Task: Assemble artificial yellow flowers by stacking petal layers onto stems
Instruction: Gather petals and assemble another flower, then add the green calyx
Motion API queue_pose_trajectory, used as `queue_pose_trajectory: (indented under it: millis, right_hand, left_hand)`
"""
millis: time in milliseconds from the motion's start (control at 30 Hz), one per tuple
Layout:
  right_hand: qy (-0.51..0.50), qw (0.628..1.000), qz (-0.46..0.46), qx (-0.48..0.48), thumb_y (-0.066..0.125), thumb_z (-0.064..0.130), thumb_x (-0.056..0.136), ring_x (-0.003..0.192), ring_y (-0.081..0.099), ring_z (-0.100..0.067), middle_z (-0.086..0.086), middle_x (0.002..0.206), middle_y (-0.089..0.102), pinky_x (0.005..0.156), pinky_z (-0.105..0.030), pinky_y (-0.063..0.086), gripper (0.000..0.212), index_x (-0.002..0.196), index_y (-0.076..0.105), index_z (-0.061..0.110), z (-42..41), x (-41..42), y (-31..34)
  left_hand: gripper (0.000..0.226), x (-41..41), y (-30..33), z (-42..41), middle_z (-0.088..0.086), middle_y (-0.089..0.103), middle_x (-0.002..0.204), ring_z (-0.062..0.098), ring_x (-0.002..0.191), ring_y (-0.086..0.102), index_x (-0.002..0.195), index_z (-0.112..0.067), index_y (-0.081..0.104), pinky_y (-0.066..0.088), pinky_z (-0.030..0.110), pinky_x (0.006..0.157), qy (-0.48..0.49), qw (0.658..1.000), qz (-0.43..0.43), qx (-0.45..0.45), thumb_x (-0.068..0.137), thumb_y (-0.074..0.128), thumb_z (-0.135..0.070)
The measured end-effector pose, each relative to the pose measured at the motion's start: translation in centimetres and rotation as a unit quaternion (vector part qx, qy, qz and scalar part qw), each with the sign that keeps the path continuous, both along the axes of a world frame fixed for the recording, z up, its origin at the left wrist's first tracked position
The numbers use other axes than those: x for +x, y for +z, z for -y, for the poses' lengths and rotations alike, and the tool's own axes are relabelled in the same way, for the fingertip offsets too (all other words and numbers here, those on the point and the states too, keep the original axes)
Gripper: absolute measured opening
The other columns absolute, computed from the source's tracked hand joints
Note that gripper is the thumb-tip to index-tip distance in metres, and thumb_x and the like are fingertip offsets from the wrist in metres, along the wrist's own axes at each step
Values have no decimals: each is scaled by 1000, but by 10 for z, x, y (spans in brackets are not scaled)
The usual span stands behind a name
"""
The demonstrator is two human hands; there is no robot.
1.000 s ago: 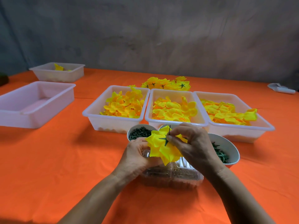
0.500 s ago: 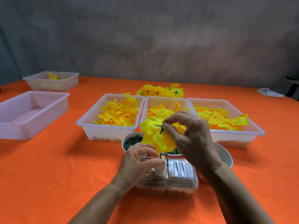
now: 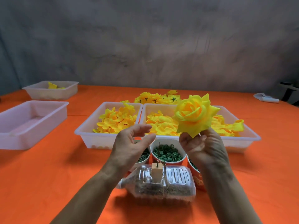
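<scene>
My right hand (image 3: 201, 147) holds an assembled yellow flower (image 3: 194, 115) from beneath, bloom facing up and toward me, above the middle petal tray. My left hand (image 3: 131, 143) hovers open to the left of it, fingers relaxed, holding nothing. Below the hands a clear plastic bottle (image 3: 161, 186) lies on its side with a small wooden block (image 3: 157, 172) and a thin upright pin (image 3: 158, 152) standing bare. Three white trays of loose yellow petals sit behind: left (image 3: 113, 120), middle (image 3: 160, 123), right (image 3: 226, 126).
Cups of green rings (image 3: 167, 152) stand between bottle and trays. A pile of finished flowers (image 3: 155, 98) lies behind the trays. An empty white tray (image 3: 30, 122) and a farther tray (image 3: 51, 89) with a petal sit left on the orange table (image 3: 48, 175).
My right hand lifted the flower off the pin, raised it to the right and turned it bloom-up. My left hand let go of the block and opened.
</scene>
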State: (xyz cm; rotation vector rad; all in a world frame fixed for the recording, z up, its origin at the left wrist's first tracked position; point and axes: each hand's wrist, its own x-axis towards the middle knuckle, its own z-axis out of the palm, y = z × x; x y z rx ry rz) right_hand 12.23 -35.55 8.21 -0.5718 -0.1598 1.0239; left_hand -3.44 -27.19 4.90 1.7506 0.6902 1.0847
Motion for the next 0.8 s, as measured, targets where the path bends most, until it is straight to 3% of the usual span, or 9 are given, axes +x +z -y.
queue_pose_trajectory:
  millis: [100,200,300,367,433,500,567,800]
  right_hand:
    - [42,997,-49,49,58,18,71,51,63,-16,-6,75,70,46,-19,48,21,90,64,9,-1,-4,-3]
    - [75,994,-30,78,65,18,64,61,64,-16,-8,83,72,52,-20,50,21,81,72,8,-5,-9,-7]
    - [98,989,-8,112,83,13,43,64,70,-22,-13,88,73,53,-27,55,44,85,74,4,-9,-12,-12]
    - [102,987,15,121,96,14,25,70,72,-25,-15,94,73,55,-31,57,72,92,74,3,-9,-11,-14]
    - [105,987,43,113,98,19,17,75,72,-24,-13,95,73,57,-31,58,81,94,74,6,-9,-8,-19]
    - [118,981,106,112,98,25,24,80,72,-21,-10,95,74,62,-31,59,68,87,78,11,-8,-5,-24]
    - [137,969,181,101,97,30,31,81,71,-20,-9,94,74,67,-30,58,62,88,78,13,-7,-1,-28]
    - [119,898,418,62,84,25,65,86,70,-21,-9,91,74,74,-29,57,27,90,77,17,2,8,-27]
  left_hand:
    - [46,12,26,6,-9,72,95,1,91,65,102,-28,68,50,13,75,-27,999,39,-14,67,62,-57]
    - [56,27,51,9,-5,72,87,6,77,67,94,-24,69,50,19,64,-83,994,21,-62,61,57,-69]
    - [39,38,67,11,-4,72,79,6,64,65,76,-23,73,49,19,56,-160,980,12,-119,62,66,-58]
    - [29,42,70,8,-4,72,81,8,64,64,71,-22,74,49,21,55,-154,976,23,-150,56,73,-47]
    - [30,42,68,2,-2,72,79,12,68,65,74,-18,72,51,25,59,-150,973,30,-174,53,75,-39]
    - [42,41,68,-2,0,72,77,15,71,64,84,-14,71,50,30,66,-152,974,12,-167,50,75,-39]
    - [53,37,68,-5,0,70,77,12,67,64,92,-12,69,50,28,62,-151,976,-2,-155,47,75,-39]
    - [29,28,74,-16,9,63,79,7,52,59,87,-12,67,41,18,44,-132,987,-40,-87,60,76,-19]
